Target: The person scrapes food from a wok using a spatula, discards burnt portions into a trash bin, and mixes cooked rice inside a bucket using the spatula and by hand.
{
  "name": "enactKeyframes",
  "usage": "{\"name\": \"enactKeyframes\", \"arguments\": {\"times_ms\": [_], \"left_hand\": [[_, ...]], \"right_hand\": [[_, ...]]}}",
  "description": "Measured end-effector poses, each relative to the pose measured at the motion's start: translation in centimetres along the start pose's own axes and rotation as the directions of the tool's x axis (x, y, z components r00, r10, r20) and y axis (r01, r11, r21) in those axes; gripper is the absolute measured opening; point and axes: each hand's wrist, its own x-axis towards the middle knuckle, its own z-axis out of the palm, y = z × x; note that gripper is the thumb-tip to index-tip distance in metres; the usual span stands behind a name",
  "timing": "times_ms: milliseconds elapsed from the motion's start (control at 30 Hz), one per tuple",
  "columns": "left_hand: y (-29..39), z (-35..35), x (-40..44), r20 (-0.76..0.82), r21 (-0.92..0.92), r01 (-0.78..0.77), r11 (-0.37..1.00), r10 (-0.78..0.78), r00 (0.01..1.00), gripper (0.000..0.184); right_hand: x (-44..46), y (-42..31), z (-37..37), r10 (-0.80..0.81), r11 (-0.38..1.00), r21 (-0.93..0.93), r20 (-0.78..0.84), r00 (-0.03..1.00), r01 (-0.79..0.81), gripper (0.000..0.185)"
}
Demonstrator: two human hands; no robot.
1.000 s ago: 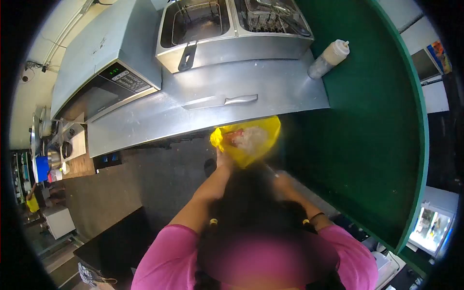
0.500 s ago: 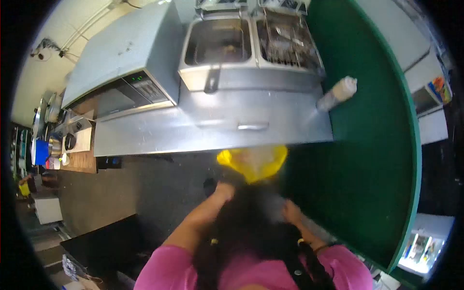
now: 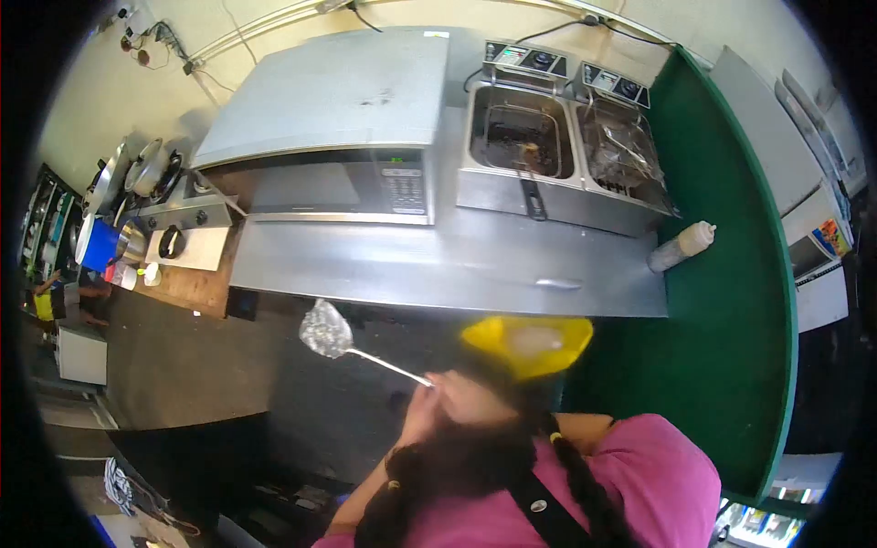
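A long-handled metal spatula [image 3: 326, 330], its broad blade speckled whitish, reaches out to the left over the dark floor. My left hand [image 3: 420, 416] is closed round the end of its handle. Crossing over from the right, my right hand [image 3: 459, 395] meets the left one at the same handle end, fingers closed there; hair and my head hide part of it. Just beyond my hands, below the counter's front edge, is a yellow basin [image 3: 577, 342] with something whitish in it, blurred.
The steel counter [image 3: 393, 265] carries a microwave [image 3: 320, 178], a two-tank fryer [image 3: 498, 187] with baskets and a squeeze bottle [image 3: 683, 245]. On it lies a small shiny, whitish object [image 3: 558, 284]. A green partition [image 3: 731, 365] stands at right. At left, a wooden table [image 3: 196, 292] holds pots.
The view has swung left and up. My hands, apart before, are now together on the spatula, which was not visible earlier. My right arm has crossed leftward.
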Motion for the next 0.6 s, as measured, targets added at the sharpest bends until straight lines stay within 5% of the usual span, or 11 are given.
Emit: {"name": "enactKeyframes", "arguments": {"times_ms": [33, 133, 200, 267, 333, 500, 600], "left_hand": [[-1.2, -2.1, 0.7, -0.084, -0.203, -0.248, 0.947, 0.236, 0.968, 0.031], [2.7, -8.5, -1.9, -0.149, -0.417, -0.288, 0.862, 0.248, 0.957, 0.026], [4.1, -12.5, -3.9, -0.249, -0.348, -0.391, 0.852, 0.318, 0.915, 0.029], [5.4, -16.2, -5.7, -0.24, -0.393, -0.44, 0.807, 0.372, 0.897, 0.036], [4.3, -21.0, -6.4, -0.242, -0.417, -0.488, 0.767, 0.424, 0.873, 0.043], [4.7, -28.9, -8.3, -0.39, -0.476, -0.558, 0.68, 0.406, 0.826, 0.019], [5.6, -31.1, -9.3, -0.464, -0.474, -0.597, 0.648, 0.392, 0.794, 0.02]], "right_hand": [[2.1, -1.5, 1.5, -0.099, 0.994, 0.036, 0.005, 0.995, 0.099, 0.045], [7.5, -4.7, 7.0, -0.177, 0.977, 0.138, 0.107, 0.979, 0.161, 0.044], [9.9, -7.8, 9.7, -0.239, 0.96, 0.163, 0.05, 0.97, 0.228, 0.043], [12.7, -10.2, 11.7, -0.298, 0.942, 0.213, 0.177, 0.938, 0.26, 0.042], [14.2, -12.8, 13.9, -0.383, 0.902, 0.242, 0.072, 0.921, 0.357, 0.042], [18.9, -14.3, 16.1, -0.355, 0.92, 0.246, 0.197, 0.914, 0.304, 0.035], [21.0, -14.2, 15.9, -0.37, 0.92, 0.207, 0.184, 0.911, 0.332, 0.026]]}}
